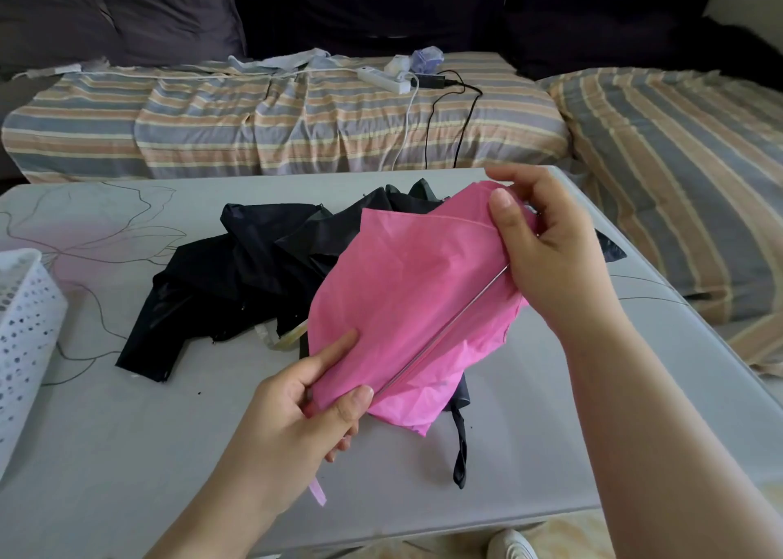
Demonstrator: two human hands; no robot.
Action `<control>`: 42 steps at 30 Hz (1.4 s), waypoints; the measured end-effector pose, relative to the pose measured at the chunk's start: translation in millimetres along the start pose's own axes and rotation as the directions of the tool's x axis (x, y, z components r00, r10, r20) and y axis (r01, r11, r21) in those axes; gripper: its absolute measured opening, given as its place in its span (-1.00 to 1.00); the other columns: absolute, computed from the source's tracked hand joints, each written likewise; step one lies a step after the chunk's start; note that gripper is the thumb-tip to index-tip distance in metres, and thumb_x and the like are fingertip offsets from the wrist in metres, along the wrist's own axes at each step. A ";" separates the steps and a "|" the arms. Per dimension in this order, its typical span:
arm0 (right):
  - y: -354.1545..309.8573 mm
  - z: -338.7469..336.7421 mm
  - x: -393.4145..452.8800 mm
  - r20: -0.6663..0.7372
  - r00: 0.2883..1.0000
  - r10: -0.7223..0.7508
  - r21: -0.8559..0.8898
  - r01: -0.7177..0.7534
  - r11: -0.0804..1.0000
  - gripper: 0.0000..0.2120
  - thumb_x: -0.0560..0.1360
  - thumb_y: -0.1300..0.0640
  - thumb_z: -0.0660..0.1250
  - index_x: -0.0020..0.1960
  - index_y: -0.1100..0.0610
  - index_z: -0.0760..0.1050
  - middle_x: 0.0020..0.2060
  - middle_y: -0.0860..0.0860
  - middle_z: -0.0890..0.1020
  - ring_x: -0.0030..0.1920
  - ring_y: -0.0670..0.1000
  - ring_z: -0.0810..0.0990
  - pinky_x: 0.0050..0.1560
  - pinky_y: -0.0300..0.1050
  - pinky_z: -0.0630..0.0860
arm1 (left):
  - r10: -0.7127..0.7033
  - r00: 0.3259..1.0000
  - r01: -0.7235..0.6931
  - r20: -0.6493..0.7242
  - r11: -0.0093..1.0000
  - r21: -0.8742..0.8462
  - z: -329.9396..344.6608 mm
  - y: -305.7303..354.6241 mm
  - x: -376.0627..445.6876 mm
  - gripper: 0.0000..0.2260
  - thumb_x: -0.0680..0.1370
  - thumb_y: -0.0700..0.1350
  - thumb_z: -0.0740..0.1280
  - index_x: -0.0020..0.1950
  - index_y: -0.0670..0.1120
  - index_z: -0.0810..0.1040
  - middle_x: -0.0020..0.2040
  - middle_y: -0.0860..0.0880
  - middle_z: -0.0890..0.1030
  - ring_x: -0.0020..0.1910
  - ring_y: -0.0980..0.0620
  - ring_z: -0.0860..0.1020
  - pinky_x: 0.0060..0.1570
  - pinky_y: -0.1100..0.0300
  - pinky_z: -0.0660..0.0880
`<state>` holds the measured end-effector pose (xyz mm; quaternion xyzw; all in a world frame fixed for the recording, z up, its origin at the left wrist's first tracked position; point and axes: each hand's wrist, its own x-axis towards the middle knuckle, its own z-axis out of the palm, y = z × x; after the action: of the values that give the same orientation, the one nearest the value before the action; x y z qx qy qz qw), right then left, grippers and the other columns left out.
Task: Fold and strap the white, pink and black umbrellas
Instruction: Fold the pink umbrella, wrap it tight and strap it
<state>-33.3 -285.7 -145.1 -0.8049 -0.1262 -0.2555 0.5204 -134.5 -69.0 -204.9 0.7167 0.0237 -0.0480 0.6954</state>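
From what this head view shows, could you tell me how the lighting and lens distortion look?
Head view: soft, even daylight on the table, no harsh shadows or glare; the pink umbrella and both hands, left hand and right hand, are sharp; the background above the striped bed is very dark; wide-angle bowing curves the table's edges.

White perforated basket (25,329) on the grey table (127,452) — striped bedding (296,126) beyond.

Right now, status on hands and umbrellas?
Both hands gripping pink umbrella: left hand near end, right hand far end. Black umbrella loose on table underneath. White umbrella not seen.
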 end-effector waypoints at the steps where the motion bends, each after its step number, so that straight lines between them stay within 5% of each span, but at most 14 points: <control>1: -0.2 2.0 -0.8 -0.050 0.999 -0.016 0.016 0.017 1.000 -0.83 0.59 0.09 0.27 0.06 -0.20 0.44 -0.20 -0.19 0.51 -0.17 -0.24 0.47 -0.11 -0.42 0.37 | 0.002 1.000 -0.002 0.008 1.000 -0.006 0.5 0.0 -0.5 -0.41 0.19 0.13 0.47 0.22 0.20 0.51 -0.46 -0.05 0.51 -0.47 0.10 0.45 -0.45 0.31 0.40; 6: -4.0 12.7 -2.6 -0.241 0.970 0.043 0.041 -0.035 0.999 -0.83 0.58 0.09 0.29 -0.13 -0.15 0.40 -0.36 -0.05 0.43 -0.31 -0.13 0.39 -0.21 -0.30 0.37 | 0.044 0.999 -0.044 0.007 0.999 -0.003 3.0 -0.4 -5.1 -0.47 0.18 0.17 0.43 0.15 0.19 0.58 -0.46 -0.05 0.51 -0.46 0.10 0.46 -0.43 0.31 0.41; 10: -2.5 12.0 2.8 -0.130 0.948 0.289 0.005 -0.291 0.957 -0.92 0.56 0.00 0.28 -0.12 -0.08 0.48 -0.21 -0.19 0.55 -0.17 -0.18 0.50 -0.07 -0.25 0.42 | 0.066 0.997 -0.065 -0.028 0.998 0.028 1.7 -1.5 -4.1 -0.46 0.17 0.19 0.41 0.14 0.13 0.59 -0.48 -0.03 0.50 -0.48 0.13 0.44 -0.44 0.32 0.41; 13: 1.6 8.5 3.8 -0.031 0.872 0.489 0.071 -0.486 0.871 -0.76 0.53 -0.06 0.25 -0.19 0.09 0.42 -0.39 -0.15 0.40 -0.34 -0.09 0.39 -0.28 -0.17 0.31 | 0.088 0.995 -0.085 -0.048 0.994 0.069 -0.2 -3.3 -4.7 -0.49 0.18 0.21 0.41 0.13 0.20 0.62 -0.47 -0.03 0.50 -0.46 0.11 0.45 -0.47 0.26 0.43; 16: 0.0 5.7 4.3 -0.045 0.876 0.480 0.033 -0.479 0.877 -0.66 0.52 -0.05 0.24 -0.26 0.17 0.29 -0.44 -0.09 0.23 -0.37 -0.04 0.24 -0.35 -0.14 0.18 | 0.106 0.993 -0.102 -0.047 0.992 0.078 1.2 -3.6 -5.7 -0.53 0.19 0.22 0.40 0.10 0.28 0.62 -0.45 -0.02 0.53 -0.45 0.09 0.45 -0.47 0.26 0.44; 20: -1.1 4.6 3.4 -0.091 0.864 0.495 0.013 -0.496 0.868 -0.69 0.49 -0.13 0.27 -0.23 0.10 0.38 -0.39 -0.14 0.37 -0.34 -0.09 0.36 -0.27 -0.15 0.32 | 0.121 0.992 -0.118 -0.038 0.990 0.074 2.6 -1.0 -5.6 -0.54 0.20 0.21 0.40 0.10 0.29 0.61 -0.46 0.02 0.52 -0.44 0.06 0.41 -0.43 0.28 0.42; 25: -1.5 1.3 2.5 -0.024 0.884 0.466 0.012 -0.466 0.885 -0.54 0.53 -0.13 0.24 -0.23 0.26 0.28 -0.46 -0.11 0.22 -0.38 -0.05 0.25 -0.33 -0.13 0.20 | 0.117 0.993 -0.114 -0.021 0.988 0.105 -0.2 -1.9 -5.7 -0.56 0.21 0.24 0.39 0.09 0.42 0.54 -0.42 -0.07 0.43 -0.41 -0.04 0.38 -0.45 0.25 0.45; 29: -2.2 2.4 2.0 -0.035 0.914 0.404 0.022 -0.404 0.915 -0.55 0.54 -0.09 0.27 -0.32 0.20 0.23 -0.47 -0.11 0.21 -0.44 -0.10 0.21 -0.45 -0.22 0.15 | 0.124 0.992 -0.120 -0.023 0.987 0.110 -1.7 -2.4 -5.1 -0.52 0.20 0.24 0.39 0.12 0.40 0.52 -0.44 -0.02 0.51 -0.43 0.03 0.43 -0.43 0.24 0.43; 34: -0.1 5.5 2.4 -0.022 0.892 0.451 0.120 -0.445 0.887 -0.41 0.42 -0.23 0.28 -0.09 0.36 0.40 -0.30 0.03 0.31 -0.31 -0.04 0.30 -0.29 -0.12 0.21 | 0.122 0.992 -0.119 -0.027 0.988 0.102 -0.9 -3.1 -6.6 -0.50 0.21 0.23 0.40 0.14 0.26 0.57 -0.42 0.00 0.56 -0.44 0.07 0.47 -0.40 0.27 0.46; 39: -1.2 7.8 1.6 -0.069 0.892 0.448 0.177 -0.431 0.885 -0.54 0.50 -0.14 0.32 -0.36 0.10 0.21 -0.47 -0.07 0.20 -0.40 -0.07 0.21 -0.40 -0.18 0.16 | 0.081 0.996 -0.079 -0.023 0.994 0.074 -1.7 -3.9 -6.1 -0.45 0.19 0.24 0.40 0.18 0.26 0.52 -0.43 -0.02 0.55 -0.43 0.11 0.49 -0.38 0.29 0.45; 42: 2.4 9.8 1.2 -0.079 0.889 0.452 0.123 -0.441 0.889 -0.61 0.50 -0.15 0.32 -0.32 0.09 0.35 -0.47 -0.13 0.32 -0.42 -0.11 0.31 -0.35 -0.21 0.27 | 0.058 0.998 -0.056 -0.024 0.996 0.072 -1.2 -3.8 -5.8 -0.43 0.21 0.21 0.42 0.22 0.24 0.50 -0.44 -0.03 0.54 -0.44 0.10 0.49 -0.41 0.28 0.44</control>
<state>-28.4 -278.0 -149.5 -0.7701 0.0772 -0.1644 0.6116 -140.6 -67.5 -208.1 0.7419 0.0106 -0.0195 0.6701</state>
